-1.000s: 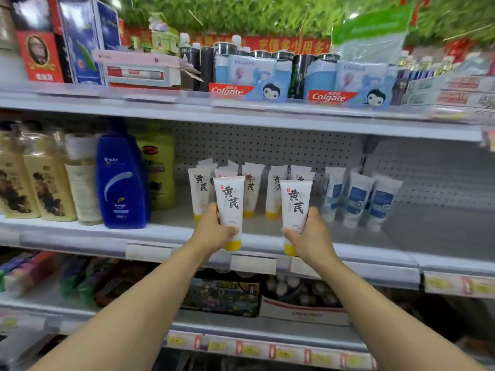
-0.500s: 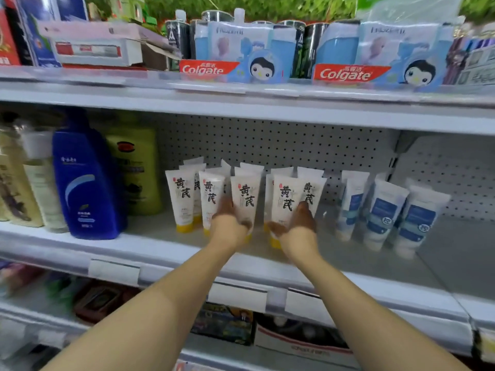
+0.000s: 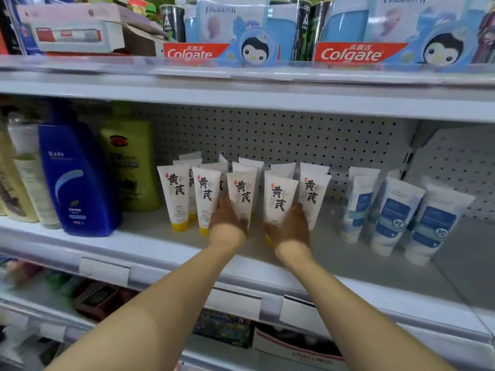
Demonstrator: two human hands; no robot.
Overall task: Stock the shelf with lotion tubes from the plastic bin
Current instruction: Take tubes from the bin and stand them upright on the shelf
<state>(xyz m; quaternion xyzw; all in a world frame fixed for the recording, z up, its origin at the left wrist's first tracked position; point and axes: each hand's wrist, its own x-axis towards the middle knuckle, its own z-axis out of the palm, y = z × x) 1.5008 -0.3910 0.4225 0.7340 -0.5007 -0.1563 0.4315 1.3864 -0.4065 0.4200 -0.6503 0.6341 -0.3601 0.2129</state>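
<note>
Several white lotion tubes with black characters and yellow caps stand cap-down in rows on the middle shelf (image 3: 150, 236). My left hand (image 3: 227, 220) grips the lower part of one front tube (image 3: 242, 191), which stands on the shelf. My right hand (image 3: 290, 227) holds another front tube (image 3: 280, 199) just to its right, also set on the shelf. Both tubes stand in line with the front row. The plastic bin is out of sight.
Left of the tubes stand a blue bottle (image 3: 76, 178), a green bottle (image 3: 131, 167) and pale bottles. White-and-blue tubes (image 3: 396, 212) stand to the right, with bare shelf beyond them. Colgate packs (image 3: 222, 49) fill the upper shelf. Boxes sit on lower shelves.
Both hands carried a tube each from in front of the shelf edge inward and set them down in the front row; the camera moved closer.
</note>
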